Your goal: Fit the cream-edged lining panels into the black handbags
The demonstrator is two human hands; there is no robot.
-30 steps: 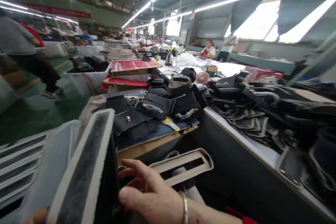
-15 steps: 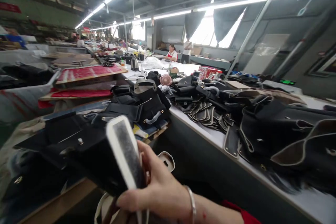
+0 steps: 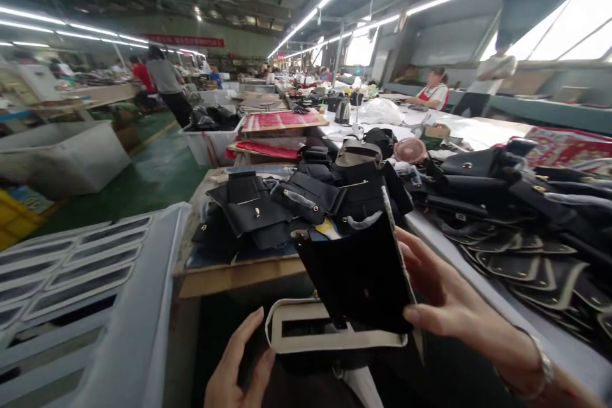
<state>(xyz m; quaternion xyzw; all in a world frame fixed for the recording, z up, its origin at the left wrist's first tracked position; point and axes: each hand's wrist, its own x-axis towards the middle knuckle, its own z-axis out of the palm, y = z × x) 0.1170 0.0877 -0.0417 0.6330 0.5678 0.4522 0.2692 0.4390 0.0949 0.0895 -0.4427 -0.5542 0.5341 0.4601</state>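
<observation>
Head view: right hand [image 3: 449, 303] held a black panel [image 3: 356, 274] by one edge, tilted over a pale rim [image 3: 335, 344]; left hand [image 3: 224, 382], fingers spread, was at its left end, contact unclear. Step: apparently positioning panel; next likely needed rim steadied.

Both hands are bare: the right hand [image 3: 447, 299] and the left hand [image 3: 234, 370] have slender, tapering fingers [image 3: 417, 248] with rounded tips. Round the right wrist [image 3: 514, 354] runs a silver-coloured bangle [image 3: 546, 366], a narrow, curved band with a pale metallic shine; any pattern on it is too blurred to tell. The right forearm [image 3: 576, 392] is uncovered as far as it shows.
</observation>
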